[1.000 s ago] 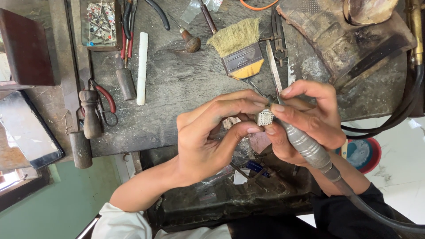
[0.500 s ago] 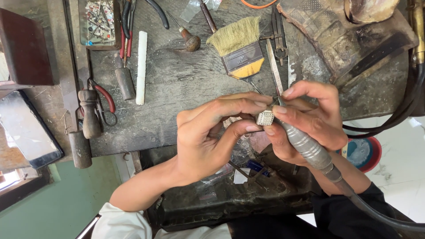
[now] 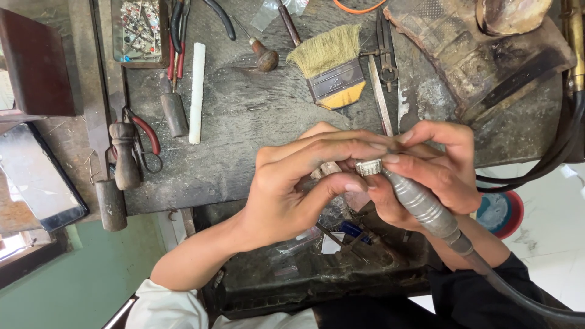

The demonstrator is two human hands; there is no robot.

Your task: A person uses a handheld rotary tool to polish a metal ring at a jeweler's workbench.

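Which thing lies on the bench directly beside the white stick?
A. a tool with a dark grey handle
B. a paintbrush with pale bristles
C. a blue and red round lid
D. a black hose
A: the tool with a dark grey handle lies just left of the white stick, while the paintbrush lies well to the right.

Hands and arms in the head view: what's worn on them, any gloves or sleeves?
Both hands are bare: no gloves, rings or watch show. The left hand has a bare forearm ending in a white sleeve pushed up near the elbow. The right hand has a dark, near-black sleeve pushed up its forearm.
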